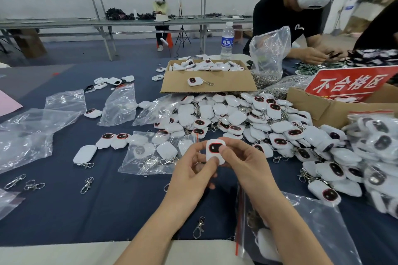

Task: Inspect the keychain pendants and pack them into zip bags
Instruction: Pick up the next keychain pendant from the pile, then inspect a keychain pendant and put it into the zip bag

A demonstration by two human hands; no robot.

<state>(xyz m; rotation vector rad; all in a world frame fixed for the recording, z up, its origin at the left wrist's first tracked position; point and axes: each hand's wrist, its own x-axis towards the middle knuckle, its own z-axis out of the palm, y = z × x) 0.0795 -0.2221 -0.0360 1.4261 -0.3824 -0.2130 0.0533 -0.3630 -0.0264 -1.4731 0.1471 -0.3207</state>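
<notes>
Left of the pendant heap on the table, a zip bag lies flat with pendants inside. Just in front of the heap, the left grip pinches a white pendant, thumb on its lower end. The right grip holds the pendant's right side. Right of the heap lie filled bags.

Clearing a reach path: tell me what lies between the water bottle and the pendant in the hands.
Head view: beyond the held pendant, the loose pendant pile, then an open cardboard box of pendants.
</notes>
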